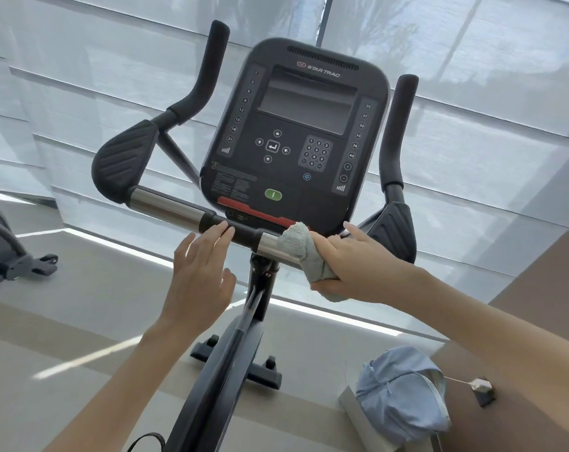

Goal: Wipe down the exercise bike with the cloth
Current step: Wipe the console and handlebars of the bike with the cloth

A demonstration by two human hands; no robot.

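The black exercise bike (pixel 244 337) stands in front of me, its console (pixel 296 132) facing up at me. A handlebar (pixel 165 203) with chrome sections runs below the console. My right hand (pixel 351 265) grips a grey-green cloth (pixel 301 249) wrapped over the right chrome section of the bar. My left hand (pixel 201 272) has straight fingers, the fingertips touching the black middle of the bar just left of the cloth. Padded elbow rests and upright black grips rise on both sides.
A light blue cloth bag (pixel 403 393) lies on a white box at the lower right, beside a brown surface with a small plug. Another machine's base (pixel 12 256) stands at the left. Shaded windows (pixel 472 109) fill the wall behind the bike.
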